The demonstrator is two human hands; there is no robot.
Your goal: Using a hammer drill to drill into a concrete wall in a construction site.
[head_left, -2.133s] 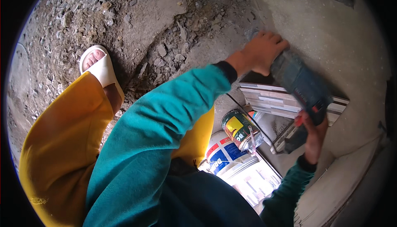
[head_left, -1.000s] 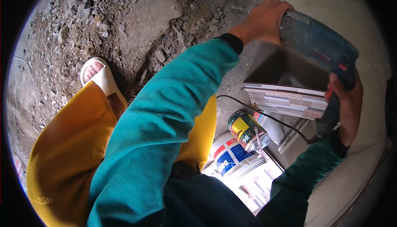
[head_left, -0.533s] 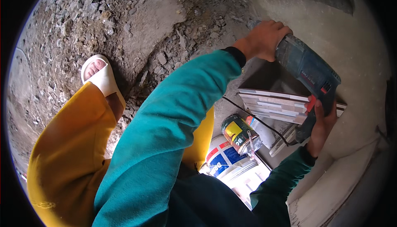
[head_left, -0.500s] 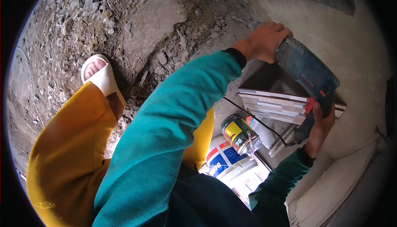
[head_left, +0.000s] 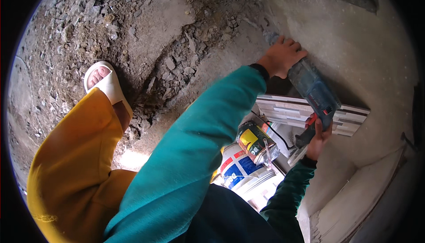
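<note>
A blue-grey hammer drill (head_left: 313, 84) slants across the right side beside the wall, its front end toward the ground. My left hand (head_left: 283, 58) is closed over the front part of its body. At the other end my right hand (head_left: 319, 140) wraps round the rear handle, by the red trigger. A black cord (head_left: 280, 133) runs off from the handle. Whatever bit it carries cannot be made out; the nose (head_left: 271, 36) shows only as a dusty grey end beyond my left hand.
Broken rubble (head_left: 170, 66) covers the ground at left and centre. Behind the drill lean striped tiles (head_left: 305, 112). A dark can with a yellow label (head_left: 253, 140) rests by a white-and-blue bucket (head_left: 234, 168). A plastered wall (head_left: 372, 53) rises at right. My sandalled foot (head_left: 108, 84) stands on the rubble.
The hammer drill's rear end has swung left and a little down, carried by my right hand. My left hand has lowered slightly, staying on the front of the body.
</note>
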